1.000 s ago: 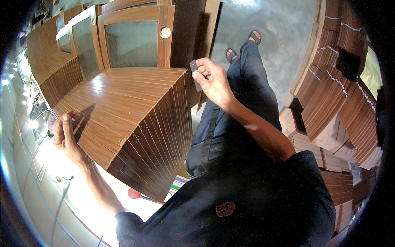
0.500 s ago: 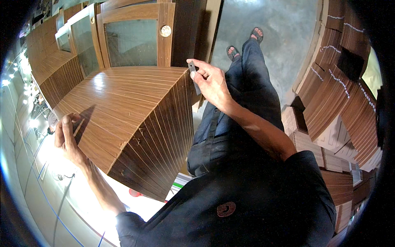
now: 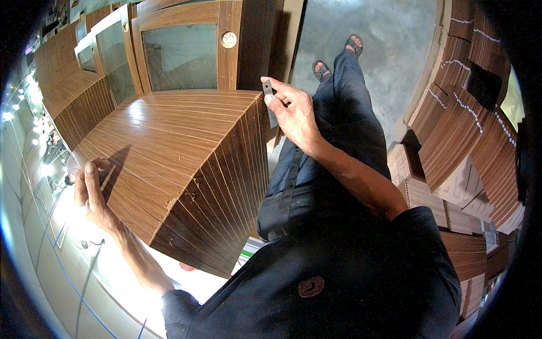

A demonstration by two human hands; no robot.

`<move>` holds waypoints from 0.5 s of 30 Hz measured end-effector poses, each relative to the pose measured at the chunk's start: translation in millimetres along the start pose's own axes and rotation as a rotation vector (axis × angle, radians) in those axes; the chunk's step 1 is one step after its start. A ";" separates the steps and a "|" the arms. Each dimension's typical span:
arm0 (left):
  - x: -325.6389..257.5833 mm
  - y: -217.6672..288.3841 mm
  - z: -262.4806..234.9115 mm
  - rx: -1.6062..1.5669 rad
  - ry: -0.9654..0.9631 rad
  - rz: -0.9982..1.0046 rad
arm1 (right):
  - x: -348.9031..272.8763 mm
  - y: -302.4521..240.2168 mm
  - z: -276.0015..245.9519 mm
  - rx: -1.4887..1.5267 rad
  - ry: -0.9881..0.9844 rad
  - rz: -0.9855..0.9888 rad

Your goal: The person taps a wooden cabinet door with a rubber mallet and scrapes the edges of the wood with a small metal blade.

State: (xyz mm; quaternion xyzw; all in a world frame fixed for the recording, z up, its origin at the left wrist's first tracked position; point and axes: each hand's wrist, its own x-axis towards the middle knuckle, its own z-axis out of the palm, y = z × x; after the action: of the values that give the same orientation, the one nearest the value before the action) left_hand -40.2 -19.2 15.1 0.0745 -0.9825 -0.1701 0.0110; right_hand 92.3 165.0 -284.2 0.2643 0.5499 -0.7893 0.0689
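A tall stack of brown wood-grain panels (image 3: 164, 133) stands in front of me to the left, its dark layered edges showing on the near side. My right hand (image 3: 293, 113) is beside the stack's far right corner, pinching a flat dark metal strip (image 3: 267, 88) with a hole near its upper end. The strip stands upright alongside the panel edge; I cannot tell whether it touches. Over the stack's left edge is my left hand (image 3: 93, 186), fingers curled and close together, casting a shadow on the top panel. What it grips, if anything, is hidden.
Wooden door frames with glass panes (image 3: 180, 56) stand beyond the stack. More stacked panels (image 3: 451, 152) line the right side. Grey floor (image 3: 367, 73) lies beyond my legs. Cables (image 3: 73, 288) and bright lights are at the left.
My right hand has shifted slightly up and right with the metal strip, which is tilted a little differently. My left hand stays almost in place. The whole view has moved slightly.
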 end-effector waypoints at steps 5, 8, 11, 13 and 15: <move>0.0 -2.1 -2.3 -0.032 -0.007 0.000 | -6.2 -3.8 3.4 0.024 -0.023 -0.125; -0.3 -5.7 -3.2 -0.023 0.011 -0.026 | -9.4 -20.0 -3.2 0.003 -0.108 -0.092; 2.2 -11.4 -8.2 -0.031 -0.003 -0.008 | -8.3 -32.2 -3.9 0.003 -0.090 0.025; 3.7 -15.5 -7.3 -0.075 -0.020 0.017 | 2.7 -19.1 -7.5 -0.028 -0.053 0.067; 3.5 -5.5 -4.1 -0.052 -0.022 0.008 | -5.4 -12.2 2.2 -0.015 0.004 0.021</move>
State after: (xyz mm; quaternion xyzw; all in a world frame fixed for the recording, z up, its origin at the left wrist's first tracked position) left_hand -42.6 -26.2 17.0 0.0684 -0.9781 -0.1964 0.0026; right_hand 91.2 166.7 -270.8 0.2708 0.5531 -0.7840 0.0780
